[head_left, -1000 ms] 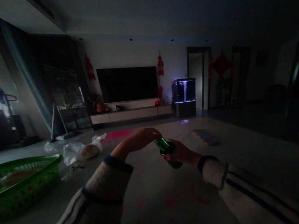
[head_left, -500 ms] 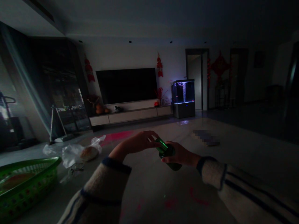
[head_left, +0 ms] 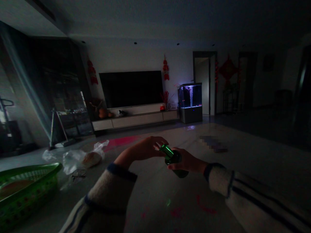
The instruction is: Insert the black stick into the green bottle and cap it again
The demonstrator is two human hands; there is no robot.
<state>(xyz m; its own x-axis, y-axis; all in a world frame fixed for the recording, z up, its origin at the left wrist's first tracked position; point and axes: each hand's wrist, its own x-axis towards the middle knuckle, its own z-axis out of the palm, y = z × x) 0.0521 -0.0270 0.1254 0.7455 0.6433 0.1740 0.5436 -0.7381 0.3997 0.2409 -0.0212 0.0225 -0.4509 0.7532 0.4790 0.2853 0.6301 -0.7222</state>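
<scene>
A dark green glass bottle is held tilted over the pale tabletop, its neck pointing up and to the left. My right hand is wrapped round the bottle's body near the shoulder. At the mouth end is my left hand, its fingers curled round the tip of the neck. The bright green neck shows between the two hands. Whether a cap sits on the mouth is too dark to tell.
A green plastic basket stands at the left, with a round brownish item inside. Beside it lie a clear plastic bag with a bread-like brown item, and glasses. A blurred-out flat object lies at the right.
My left fingers have shifted slightly on the neck, and more of its tip shows. My right hand and the bottle hold nearly the same place.
</scene>
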